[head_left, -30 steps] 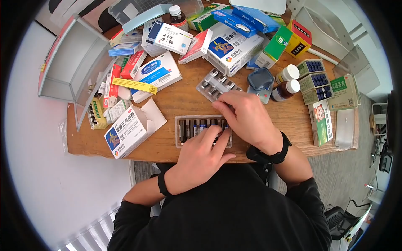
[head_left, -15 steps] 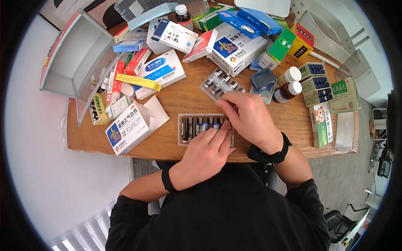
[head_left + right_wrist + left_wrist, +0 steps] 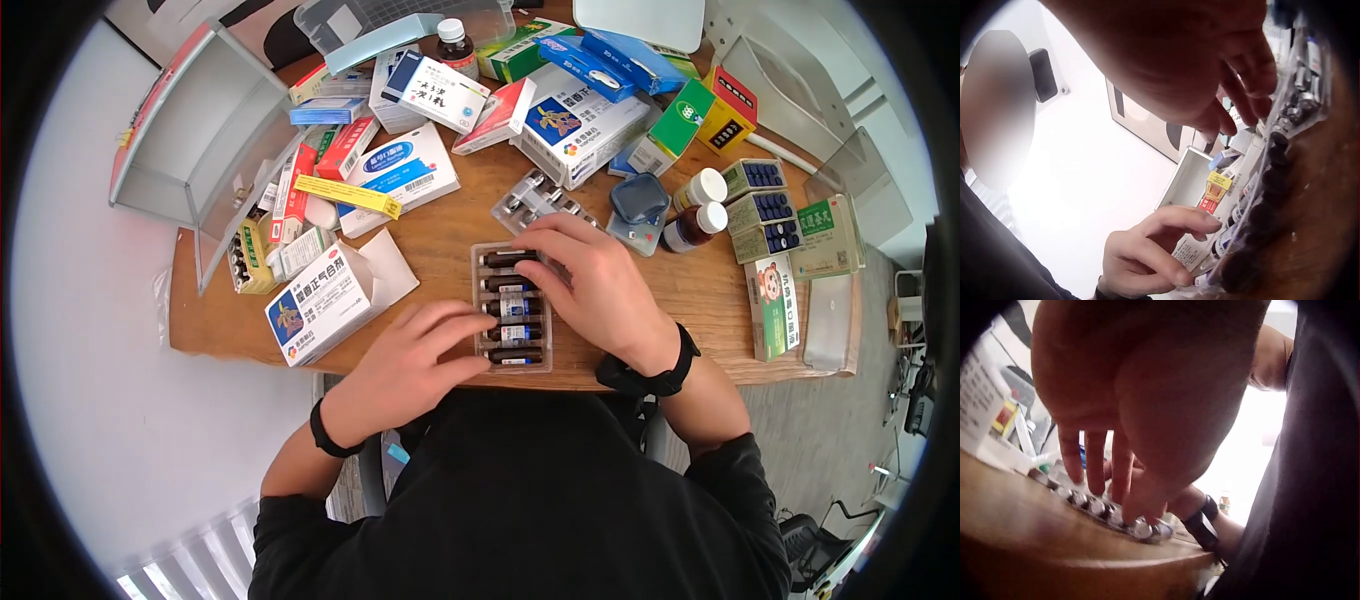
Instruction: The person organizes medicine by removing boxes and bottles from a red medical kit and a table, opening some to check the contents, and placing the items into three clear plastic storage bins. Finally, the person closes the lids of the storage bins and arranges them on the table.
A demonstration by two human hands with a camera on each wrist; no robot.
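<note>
Though near vials (image 3: 515, 308), left hand (image 3: 400, 370) and right hand (image 3: 608, 298) open (white box (image 3: 325, 305): "藿香正气合剂").

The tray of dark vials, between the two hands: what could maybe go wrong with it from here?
The clear tray lies close to the front edge of the table; a push toward the person might tip it off. It has no lid on, so the vials could roll out if it tilts. The right hand is also near the second tray and could knock it.
</note>
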